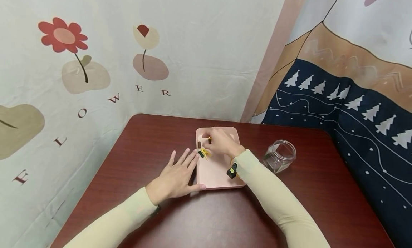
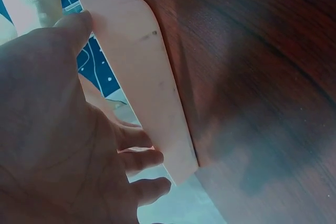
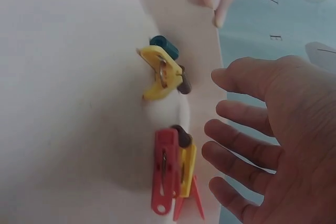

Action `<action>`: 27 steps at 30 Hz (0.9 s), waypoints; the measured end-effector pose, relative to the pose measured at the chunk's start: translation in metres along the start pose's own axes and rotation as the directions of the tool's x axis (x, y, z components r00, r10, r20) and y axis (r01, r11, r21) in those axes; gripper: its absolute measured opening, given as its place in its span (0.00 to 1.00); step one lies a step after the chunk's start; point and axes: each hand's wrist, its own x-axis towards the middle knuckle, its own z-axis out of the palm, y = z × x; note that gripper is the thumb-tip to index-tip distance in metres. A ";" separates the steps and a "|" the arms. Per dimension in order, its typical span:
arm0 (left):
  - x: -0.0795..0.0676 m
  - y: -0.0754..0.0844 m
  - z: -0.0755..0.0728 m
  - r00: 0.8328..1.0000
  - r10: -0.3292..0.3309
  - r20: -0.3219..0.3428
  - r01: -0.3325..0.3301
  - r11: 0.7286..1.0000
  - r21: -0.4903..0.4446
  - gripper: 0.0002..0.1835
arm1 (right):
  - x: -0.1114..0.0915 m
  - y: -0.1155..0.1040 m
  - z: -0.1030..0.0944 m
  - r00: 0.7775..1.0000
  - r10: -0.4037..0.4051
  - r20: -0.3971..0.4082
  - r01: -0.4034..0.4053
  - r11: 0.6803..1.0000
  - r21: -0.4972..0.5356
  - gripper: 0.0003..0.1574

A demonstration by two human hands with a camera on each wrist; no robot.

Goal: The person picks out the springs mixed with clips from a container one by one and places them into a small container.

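A pink tray lies on the table. My left hand is spread flat along its left edge, fingertips and thumb at the rim. Over the tray's far part hovers my right hand, its fingers loosely bent with nothing between them. Near those fingers in the right wrist view are a yellow clothespin, a dark green cylinder and a brown cylinder. Beside them a red clothespin overlaps another yellow clothespin, with a second brown cylinder at their end.
An open clear glass jar stands upright on the dark red table, right of the tray and close to my right forearm. Fabric hangings with printed flowers and trees rise behind the table's far and right edges.
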 end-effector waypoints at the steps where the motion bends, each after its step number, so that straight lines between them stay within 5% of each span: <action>1: 0.000 0.000 0.000 1.000 0.003 0.000 -0.003 1.000 -0.001 0.65 | 0.001 0.000 0.002 1.000 0.008 0.000 -0.008 1.000 -0.001 0.20; 27: 0.002 0.001 -0.002 1.000 -0.007 0.018 0.007 1.000 0.022 0.65 | 0.019 -0.008 0.030 0.998 0.066 -0.025 -0.069 0.980 -0.184 0.14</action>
